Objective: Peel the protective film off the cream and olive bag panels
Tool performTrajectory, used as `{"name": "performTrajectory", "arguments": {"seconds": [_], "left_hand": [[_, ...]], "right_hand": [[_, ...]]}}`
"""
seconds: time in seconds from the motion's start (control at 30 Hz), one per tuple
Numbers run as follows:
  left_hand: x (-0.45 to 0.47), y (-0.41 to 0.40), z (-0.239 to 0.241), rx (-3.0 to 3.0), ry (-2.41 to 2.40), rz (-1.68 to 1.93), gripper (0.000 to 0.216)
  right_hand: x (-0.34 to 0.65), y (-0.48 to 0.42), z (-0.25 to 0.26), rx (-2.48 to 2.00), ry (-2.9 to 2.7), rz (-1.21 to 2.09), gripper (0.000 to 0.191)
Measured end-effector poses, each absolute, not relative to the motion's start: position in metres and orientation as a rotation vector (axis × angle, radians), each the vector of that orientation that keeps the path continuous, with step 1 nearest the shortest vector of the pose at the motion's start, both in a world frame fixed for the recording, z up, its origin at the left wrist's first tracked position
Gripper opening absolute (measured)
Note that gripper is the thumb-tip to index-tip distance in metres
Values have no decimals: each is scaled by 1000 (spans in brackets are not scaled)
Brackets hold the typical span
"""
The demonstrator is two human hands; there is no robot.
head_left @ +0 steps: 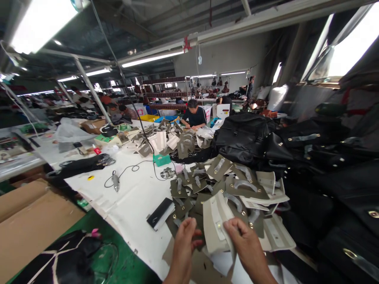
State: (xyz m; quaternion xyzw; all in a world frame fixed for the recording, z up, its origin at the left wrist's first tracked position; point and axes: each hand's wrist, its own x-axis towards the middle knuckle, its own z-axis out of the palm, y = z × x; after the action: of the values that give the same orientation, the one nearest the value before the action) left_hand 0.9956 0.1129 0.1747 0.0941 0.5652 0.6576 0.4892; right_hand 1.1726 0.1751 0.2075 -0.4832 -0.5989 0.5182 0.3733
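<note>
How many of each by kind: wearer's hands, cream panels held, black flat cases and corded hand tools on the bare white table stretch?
Hands: 2 (left hand, right hand)
Cream panel, in right hand: 1
Black flat case: 1
Corded hand tool: 1
Total: 5

1 head-worn camera looks forward-down over the table (133, 197), left hand (182, 248) and right hand (247, 246) nearest.

Olive-green bag flaps (189, 185) with cream undersides lie on a white counter (133, 197); black handbags (242, 136) are beside them, with brown cardboard (32, 221) on a green floor (130, 264).
</note>
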Motion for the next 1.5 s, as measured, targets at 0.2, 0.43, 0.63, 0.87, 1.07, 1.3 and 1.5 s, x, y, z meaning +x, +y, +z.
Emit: {"name": "performTrajectory", "arguments": {"seconds": [0.2, 0.43, 0.63, 0.87, 1.07, 1.3, 1.5], "left_hand": [[1035, 106, 204, 239, 937, 1352, 58], [1036, 115, 213, 537, 1281, 1488, 49], [1034, 116, 216, 718, 1397, 1512, 49], [1040, 115, 225, 806, 1387, 1504, 52], [1044, 113, 234, 833, 1461, 1476, 50], [1042, 119, 233, 821, 1438, 1525, 45], [1041, 121, 230, 752, 1400, 1564, 45]], "right_hand": [[1171, 178, 225, -1123, -1577, 1333, 39], [1181, 185, 219, -1047, -1579, 1260, 34], [1189, 182, 229, -1086, -1688, 992, 34], [1181, 173, 238, -1118, -1765, 1085, 37], [1167, 179, 232, -1135, -1732, 1254, 41], [1173, 186, 235, -1046, -1673, 1474, 43], [1177, 184, 243, -1014, -1769, 1462, 30]]}}
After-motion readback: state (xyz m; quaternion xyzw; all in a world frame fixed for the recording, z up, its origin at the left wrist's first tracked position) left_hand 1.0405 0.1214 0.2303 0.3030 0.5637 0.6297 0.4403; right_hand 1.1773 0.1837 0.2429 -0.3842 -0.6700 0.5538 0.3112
